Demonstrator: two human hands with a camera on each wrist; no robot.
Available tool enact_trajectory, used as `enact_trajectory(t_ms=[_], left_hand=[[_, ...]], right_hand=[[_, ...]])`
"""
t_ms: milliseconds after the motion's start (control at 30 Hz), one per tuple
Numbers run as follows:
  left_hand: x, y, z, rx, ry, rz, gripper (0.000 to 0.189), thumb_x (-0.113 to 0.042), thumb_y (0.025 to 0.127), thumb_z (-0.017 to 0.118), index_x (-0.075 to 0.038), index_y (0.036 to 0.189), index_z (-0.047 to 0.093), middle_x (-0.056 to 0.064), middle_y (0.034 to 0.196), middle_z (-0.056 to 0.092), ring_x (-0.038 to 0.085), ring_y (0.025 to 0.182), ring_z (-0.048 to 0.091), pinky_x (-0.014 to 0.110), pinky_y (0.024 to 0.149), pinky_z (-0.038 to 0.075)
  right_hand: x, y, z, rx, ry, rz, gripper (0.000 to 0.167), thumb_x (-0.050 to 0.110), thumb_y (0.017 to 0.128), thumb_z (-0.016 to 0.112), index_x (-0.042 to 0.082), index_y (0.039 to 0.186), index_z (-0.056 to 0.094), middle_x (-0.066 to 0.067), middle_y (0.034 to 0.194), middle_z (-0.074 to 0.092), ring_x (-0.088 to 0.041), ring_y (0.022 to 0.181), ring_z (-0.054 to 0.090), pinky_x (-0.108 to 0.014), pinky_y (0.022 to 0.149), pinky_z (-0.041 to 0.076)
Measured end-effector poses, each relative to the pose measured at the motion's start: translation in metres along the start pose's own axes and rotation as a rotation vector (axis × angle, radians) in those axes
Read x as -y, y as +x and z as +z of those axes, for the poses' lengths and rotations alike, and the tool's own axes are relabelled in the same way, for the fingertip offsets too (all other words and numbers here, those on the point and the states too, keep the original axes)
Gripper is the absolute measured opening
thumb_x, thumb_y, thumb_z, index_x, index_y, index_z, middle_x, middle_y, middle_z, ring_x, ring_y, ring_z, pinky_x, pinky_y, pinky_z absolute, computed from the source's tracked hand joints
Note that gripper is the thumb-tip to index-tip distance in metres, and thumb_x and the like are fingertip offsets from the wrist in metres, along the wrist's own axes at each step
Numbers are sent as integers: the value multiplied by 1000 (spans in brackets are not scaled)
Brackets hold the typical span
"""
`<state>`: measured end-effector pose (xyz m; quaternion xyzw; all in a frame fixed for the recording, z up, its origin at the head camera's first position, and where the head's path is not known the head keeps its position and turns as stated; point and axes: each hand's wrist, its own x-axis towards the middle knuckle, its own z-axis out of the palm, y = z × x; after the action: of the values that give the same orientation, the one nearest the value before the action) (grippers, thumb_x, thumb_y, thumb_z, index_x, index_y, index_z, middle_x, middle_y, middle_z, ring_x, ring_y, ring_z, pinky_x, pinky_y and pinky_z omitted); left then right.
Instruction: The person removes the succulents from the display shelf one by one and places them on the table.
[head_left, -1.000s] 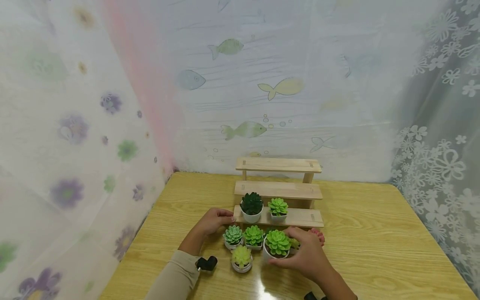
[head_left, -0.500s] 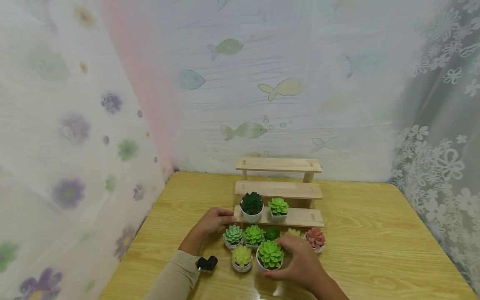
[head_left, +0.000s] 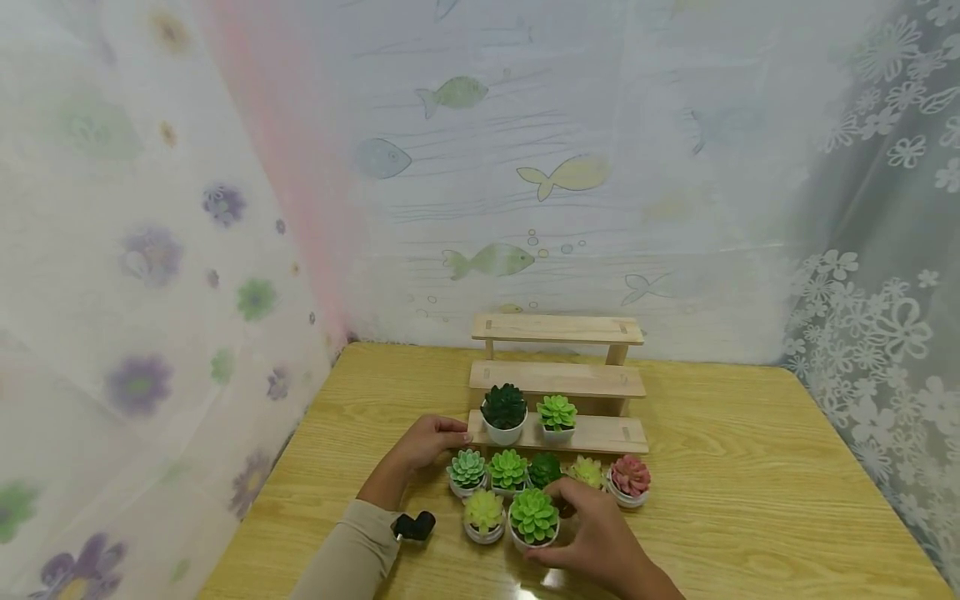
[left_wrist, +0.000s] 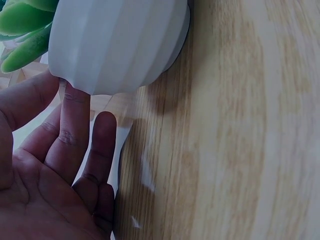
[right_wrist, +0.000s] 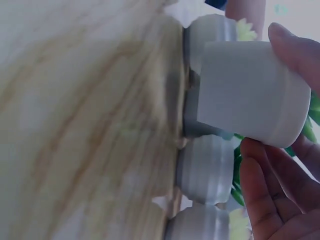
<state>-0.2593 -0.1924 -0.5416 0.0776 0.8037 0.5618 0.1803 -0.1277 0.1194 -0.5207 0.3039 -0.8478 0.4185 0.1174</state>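
My right hand (head_left: 600, 533) grips a potted succulent (head_left: 534, 515) with bright green leaves, thumb on one side of the pot's rim and fingers on the other. In the right wrist view its smooth white pot (right_wrist: 245, 90) is slightly tilted, its base raised off the table. It is beside a yellow-green succulent (head_left: 483, 510) in the front row. My left hand (head_left: 423, 442) pinches the left end of the lowest board of a three-step wooden plant stand (head_left: 600, 433). A fluted white pot (left_wrist: 120, 45) partly covers those fingertips in the left wrist view.
On the lowest step sit a dark green succulent (head_left: 503, 408) and a small light green one (head_left: 557, 414). Before the stand, a row includes a mint succulent (head_left: 467, 470), a dark green one (head_left: 544, 468) and a red one (head_left: 630, 477). A fish-print curtain (head_left: 570, 250) hangs behind the table.
My right hand has carried the bright green succulent left and toward me, beside the yellow-green one, uncovering pots behind it. My left hand has stayed at the stand.
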Motion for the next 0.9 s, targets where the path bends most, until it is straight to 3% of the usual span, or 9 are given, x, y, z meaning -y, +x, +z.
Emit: enact_trajectory(t_ms=[200,400,600,700,900], left_hand=[[0,1,0,-8,15,-4,39,-22,103,66,5,131,67,15,110,77,28,106,73,49,100,54],[1,1,0,-9,17,-5,38,-21,103,66,5,131,67,16,111,77,29,108,73,51,101,53],[-3,-2,1,-16,23,-10,41,-24,102,67,4,132,67,15,110,77,30,108,72,51,100,53],[-3,-3,1,-19,20,-13,41,-24,102,68,4,132,67,15,110,77,30,109,72,51,100,53],[-1,-1,1,-20,21,-16,40,-24,102,67,4,132,67,14,111,77,29,108,72,51,101,52]], right_hand=[[-4,-2,4,-15,-76,-27,57,47,65,98,28,105,61,19,106,59,-2,84,58,-24,70,54],[-7,-3,7,-26,-119,-2,59,45,61,100,27,103,62,20,108,58,-2,90,59,-27,75,56],[-5,-2,6,-2,-126,40,60,42,60,101,28,105,64,19,110,58,-5,85,60,-27,73,54],[-4,-2,5,26,-137,76,62,43,62,100,27,111,66,19,112,59,-3,84,60,-26,72,54],[0,1,0,44,-162,100,84,52,63,98,22,132,63,18,115,60,2,85,61,-27,72,55]])
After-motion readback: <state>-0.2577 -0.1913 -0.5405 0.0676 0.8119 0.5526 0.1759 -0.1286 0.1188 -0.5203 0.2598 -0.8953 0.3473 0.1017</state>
